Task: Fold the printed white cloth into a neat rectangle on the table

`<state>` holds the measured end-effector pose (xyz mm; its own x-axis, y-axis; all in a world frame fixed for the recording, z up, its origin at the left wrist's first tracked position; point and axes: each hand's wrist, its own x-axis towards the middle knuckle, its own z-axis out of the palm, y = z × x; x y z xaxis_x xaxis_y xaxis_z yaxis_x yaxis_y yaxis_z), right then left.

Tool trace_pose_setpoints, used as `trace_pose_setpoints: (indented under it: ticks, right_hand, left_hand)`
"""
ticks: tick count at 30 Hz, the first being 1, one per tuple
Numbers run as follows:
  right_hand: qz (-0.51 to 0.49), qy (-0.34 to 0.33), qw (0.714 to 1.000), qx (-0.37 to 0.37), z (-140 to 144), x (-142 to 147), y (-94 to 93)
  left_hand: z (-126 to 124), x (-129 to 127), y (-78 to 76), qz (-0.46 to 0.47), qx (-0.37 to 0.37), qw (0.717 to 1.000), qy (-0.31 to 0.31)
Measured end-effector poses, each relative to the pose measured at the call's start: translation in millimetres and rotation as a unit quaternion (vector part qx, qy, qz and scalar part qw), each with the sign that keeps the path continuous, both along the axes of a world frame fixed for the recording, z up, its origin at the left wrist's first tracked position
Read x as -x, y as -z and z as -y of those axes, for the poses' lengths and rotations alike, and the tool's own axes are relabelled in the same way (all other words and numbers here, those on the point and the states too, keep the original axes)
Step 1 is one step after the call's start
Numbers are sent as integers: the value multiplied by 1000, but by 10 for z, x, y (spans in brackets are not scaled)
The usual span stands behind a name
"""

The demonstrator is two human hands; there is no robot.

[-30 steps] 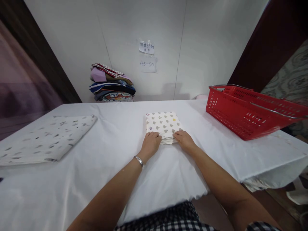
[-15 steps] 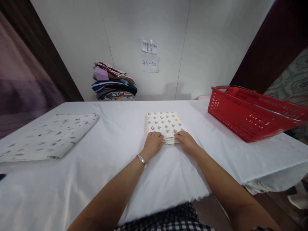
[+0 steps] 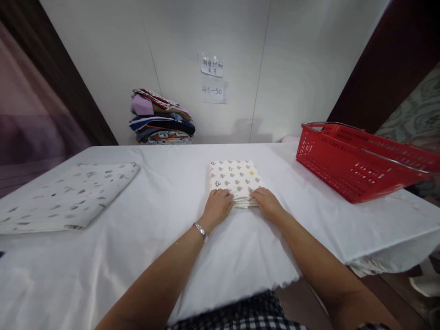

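Note:
A folded white cloth [image 3: 234,175] with small grey mushroom-like prints and a few coloured ones lies flat on the white-covered table [image 3: 172,192] in front of me. Its layered near edge faces me. My left hand [image 3: 217,206] grips the near left corner, fingers on top and thumb at the edge. At the near right corner, my right hand [image 3: 268,203] holds the cloth in the same way. A silver bracelet [image 3: 200,231] circles my left wrist.
Another folded white cloth [image 3: 72,197] with grey marks lies at the left. A stack of folded fabrics [image 3: 161,117] stands at the back left by the wall. On the right is a red basket [image 3: 354,165] with metal handles. Paper signs [image 3: 212,78] hang on the wall.
Almost nothing differs. Both hands stay on the near corners of the folded cloth, and the view has shifted very slightly.

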<state>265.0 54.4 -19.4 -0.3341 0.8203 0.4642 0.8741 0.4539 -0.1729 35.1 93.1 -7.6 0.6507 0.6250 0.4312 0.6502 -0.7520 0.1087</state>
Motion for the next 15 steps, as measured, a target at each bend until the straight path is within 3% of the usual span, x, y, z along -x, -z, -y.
trace_pose_setpoints:
  ticks: [7, 15]
  right_hand:
    - [8, 12, 1000, 9, 4, 65, -7]
    - [-17, 23, 999, -34, 0, 107, -28]
  left_hand:
    - [-14, -24, -5, -6, -3, 1000, -4]
    - [18, -35, -16, 0, 3, 1000, -7]
